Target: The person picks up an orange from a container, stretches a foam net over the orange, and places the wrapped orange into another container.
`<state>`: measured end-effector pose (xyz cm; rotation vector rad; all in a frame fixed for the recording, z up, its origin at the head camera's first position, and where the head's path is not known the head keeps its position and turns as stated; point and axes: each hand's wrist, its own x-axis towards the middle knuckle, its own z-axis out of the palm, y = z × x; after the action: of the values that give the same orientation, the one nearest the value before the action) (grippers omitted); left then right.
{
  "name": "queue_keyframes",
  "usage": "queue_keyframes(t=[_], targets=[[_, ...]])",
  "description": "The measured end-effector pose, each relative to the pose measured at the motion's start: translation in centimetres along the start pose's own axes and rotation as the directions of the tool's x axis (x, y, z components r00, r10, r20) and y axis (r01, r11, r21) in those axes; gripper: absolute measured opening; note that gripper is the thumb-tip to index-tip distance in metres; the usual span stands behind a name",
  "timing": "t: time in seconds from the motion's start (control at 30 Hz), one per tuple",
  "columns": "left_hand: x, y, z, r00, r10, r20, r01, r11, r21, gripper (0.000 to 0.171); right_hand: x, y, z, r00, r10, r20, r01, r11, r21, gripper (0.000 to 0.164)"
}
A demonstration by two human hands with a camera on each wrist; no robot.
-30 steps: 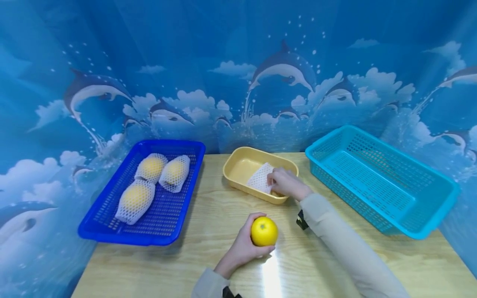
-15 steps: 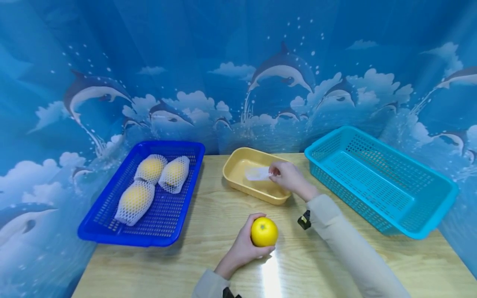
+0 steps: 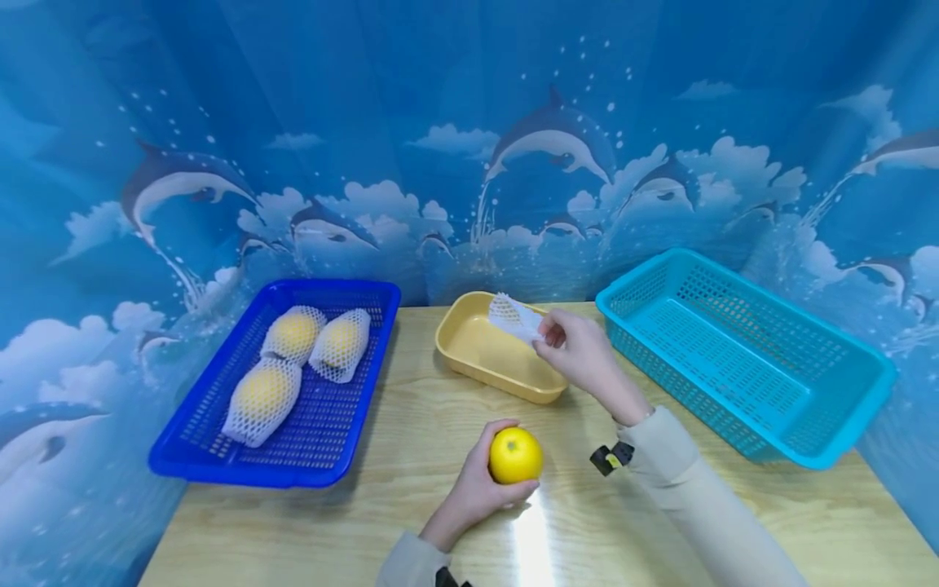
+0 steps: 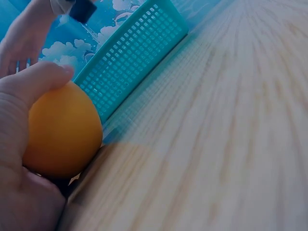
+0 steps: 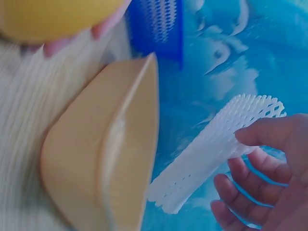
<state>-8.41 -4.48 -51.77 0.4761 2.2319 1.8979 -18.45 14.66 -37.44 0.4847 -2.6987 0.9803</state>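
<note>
In the head view my left hand grips a bright yellow-orange orange, thumb on its near side and fingers round the far side. The left wrist view shows this orange close over the wood table. My right hand pinches a white foam fruit net between thumb and forefinger, above the yellow plastic basin. In the right wrist view the foam net hangs flattened from the fingertips, mesh end up, with the other fingers loosely bent beneath it.
On the left stands a dark blue basket with several yellow fruits in foam nets. A turquoise basket stands at the right on the wood table. Behind everything hangs a blue dolphin-print curtain.
My right hand has lifted the foam net from the basin's floor, moving up and slightly right. My left hand keeps its grip on the orange in nearly the same place.
</note>
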Motion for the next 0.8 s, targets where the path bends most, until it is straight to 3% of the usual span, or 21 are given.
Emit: queue_keyframes(t=[0.27, 0.53, 0.8], targets=[[0.0, -0.2, 0.0, 1.0, -0.007, -0.015, 0.007, 1.0, 0.007, 0.083, -2.8, -2.7, -1.5, 0.999, -0.034, -0.011, 0.035, 0.991, 0.126, 0.011], [0.0, -0.5, 0.0, 0.999, 0.036, -0.01, -0.037, 0.999, -0.014, 0.081, -4.9, -4.2, -2.4, 0.997, -0.053, -0.051, 0.062, 0.975, 0.214, 0.017], [0.0, -0.5, 0.0, 0.996, 0.092, -0.016, -0.093, 0.992, -0.081, 0.059, -7.0, -5.3, -2.1, 0.988, -0.139, -0.073, 0.154, 0.954, 0.257, 0.024]])
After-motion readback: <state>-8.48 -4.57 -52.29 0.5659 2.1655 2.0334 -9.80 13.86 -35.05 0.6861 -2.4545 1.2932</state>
